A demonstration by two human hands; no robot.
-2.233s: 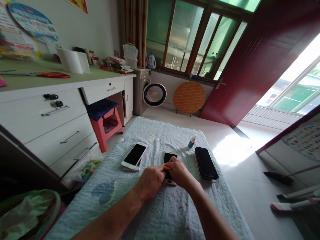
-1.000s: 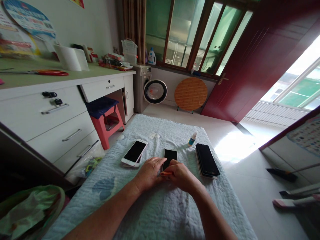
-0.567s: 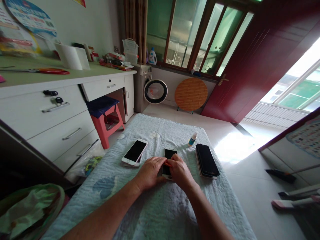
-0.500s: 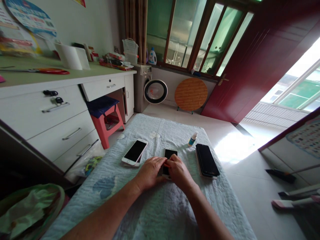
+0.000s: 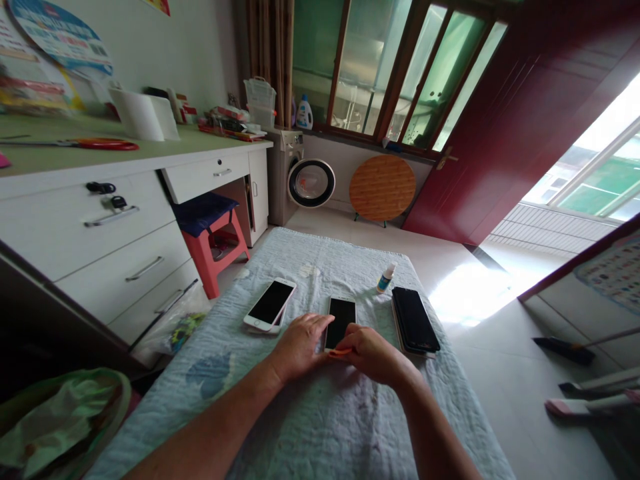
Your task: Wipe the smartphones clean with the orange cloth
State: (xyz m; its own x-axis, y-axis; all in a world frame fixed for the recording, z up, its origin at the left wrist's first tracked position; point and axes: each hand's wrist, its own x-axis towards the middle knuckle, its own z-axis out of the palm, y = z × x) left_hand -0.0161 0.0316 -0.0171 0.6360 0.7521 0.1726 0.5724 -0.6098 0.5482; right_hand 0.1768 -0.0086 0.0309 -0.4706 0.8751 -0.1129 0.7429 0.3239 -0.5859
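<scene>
A room with a maroon door and a white drawer desk surrounds my working surface, which is draped in a pale blue quilted cloth. Midway between the surface's left and right edges lies a slim white-framed phone with a dark glass screen, face up. My left hand lies along its left side, fingers together and nearly straight; I can't tell whether they grip the frame or only rest against it. My right hand is narrowed to a pinch around a thin, soft-looking orange piece at the phone's lower end.

To do this rubbing well, I'd want the left hand pressing lightly so the phone cannot skid on the quilting, the orange piece kept flat, and the strokes straight and even right out to the glass edge.

Compared with half a second ago, the right hand has moved from mid-screen toward the surface's near side, uncovering more glass. The left hand has barely shifted. The stacked white phone toward the left edge, the stacked black phone by the right edge and the small white-capped bottle near the far right corner haven't moved.
</scene>
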